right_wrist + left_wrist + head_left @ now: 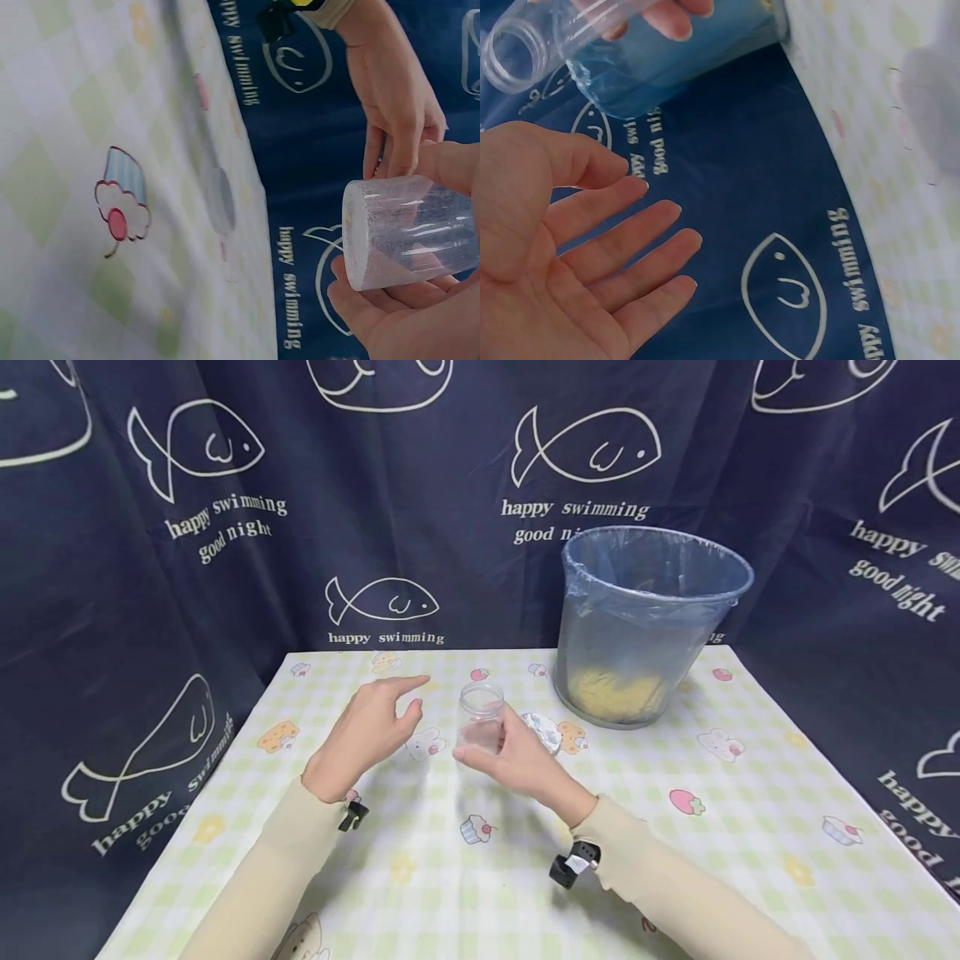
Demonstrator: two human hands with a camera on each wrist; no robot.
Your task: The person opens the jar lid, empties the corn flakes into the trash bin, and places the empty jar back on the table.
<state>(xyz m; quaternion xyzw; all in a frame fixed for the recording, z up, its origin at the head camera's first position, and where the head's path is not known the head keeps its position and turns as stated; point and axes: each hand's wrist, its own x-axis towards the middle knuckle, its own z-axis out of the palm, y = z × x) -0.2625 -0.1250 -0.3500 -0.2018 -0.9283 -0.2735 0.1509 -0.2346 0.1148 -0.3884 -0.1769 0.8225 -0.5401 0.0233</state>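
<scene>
My right hand point(517, 756) grips a clear plastic jar point(480, 718) round its side. The jar is upright with its threaded mouth uncovered, and in the right wrist view its base point(356, 236) shows apart from the tabletop. I see nothing distinct inside it. My left hand point(367, 722) hovers to the left of the jar, fingers extended and apart, holding nothing; in the left wrist view its palm point(525, 247) faces the camera. A silvery, foil-like round piece point(542, 732) lies on the table behind my right hand, partly hidden by it.
A large clear bin point(630, 643) lined with a bluish plastic bag stands at the back right, with something yellowish point(615, 693) at its bottom. The table point(405, 910) has a checked, printed cloth. A dark blue curtain point(450, 543) with fish drawings hangs behind and at both sides.
</scene>
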